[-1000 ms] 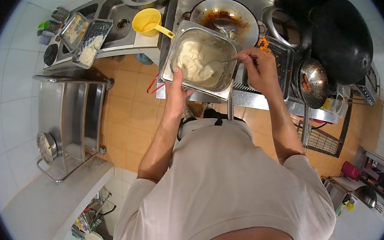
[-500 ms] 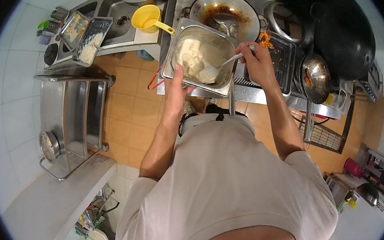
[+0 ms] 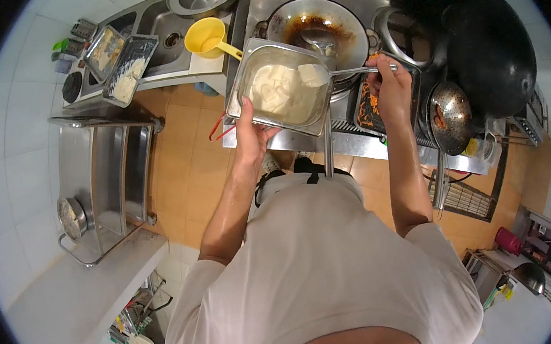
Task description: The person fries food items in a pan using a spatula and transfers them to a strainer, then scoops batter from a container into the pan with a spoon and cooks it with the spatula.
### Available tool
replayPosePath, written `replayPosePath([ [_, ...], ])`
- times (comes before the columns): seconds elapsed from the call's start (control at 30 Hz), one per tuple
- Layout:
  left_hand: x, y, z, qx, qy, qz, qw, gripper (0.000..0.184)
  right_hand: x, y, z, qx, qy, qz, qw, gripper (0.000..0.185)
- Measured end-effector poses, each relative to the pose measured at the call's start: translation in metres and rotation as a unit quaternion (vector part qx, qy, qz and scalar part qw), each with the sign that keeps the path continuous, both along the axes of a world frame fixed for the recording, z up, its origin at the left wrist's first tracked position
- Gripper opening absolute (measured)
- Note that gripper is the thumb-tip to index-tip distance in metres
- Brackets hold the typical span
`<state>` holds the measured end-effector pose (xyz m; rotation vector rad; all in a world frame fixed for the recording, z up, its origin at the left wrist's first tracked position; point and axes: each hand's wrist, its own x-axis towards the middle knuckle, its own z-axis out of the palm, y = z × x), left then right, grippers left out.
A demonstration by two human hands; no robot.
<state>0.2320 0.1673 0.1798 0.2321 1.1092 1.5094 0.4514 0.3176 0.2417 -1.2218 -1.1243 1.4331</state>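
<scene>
My left hand (image 3: 251,129) grips the near left side of a square metal pan (image 3: 316,126), holding it up in front of the stove. White, soft tofu-like pieces (image 3: 272,86) lie in cloudy liquid inside it. A spoon (image 3: 353,71) is in my right hand (image 3: 391,83), its handle pinched in the fingers. One white block (image 3: 312,75) sits on the spoon's bowl, over the pan's right side. Just beyond the pan stands a wok (image 3: 355,21) with brown residue and a ladle (image 3: 319,38) resting inside.
Orange shreds lie in a black tray (image 3: 417,97) beneath my right hand. Right of it are a perforated strainer (image 3: 459,131) and a large black wok (image 3: 494,48). A yellow dipper (image 3: 205,36) sits by the sink (image 3: 159,21). A metal cart (image 3: 77,163) stands left.
My right hand has raised the spoon from the pan's near side towards its far right, and a white block now rests on it. The pan has shifted slightly left.
</scene>
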Motion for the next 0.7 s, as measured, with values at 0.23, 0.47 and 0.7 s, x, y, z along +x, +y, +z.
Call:
replayPosePath([
  [0.23,-0.005,0.027,-0.032,-0.023,-0.011,0.012,1.0,0.073,0.034,0.053,-0.016,0.019,0.037,-0.051,0.998,0.026],
  [0.47,0.001,0.071,-0.047,-0.033,0.0,-0.027,0.999,0.069,0.041,0.082,-0.023,0.036,-0.012,-0.053,0.998,0.027],
  [0.7,0.026,0.104,-0.024,-0.008,-0.044,-0.046,0.998,0.066,0.034,0.088,-0.024,0.072,-0.07,-0.039,0.994,0.028],
])
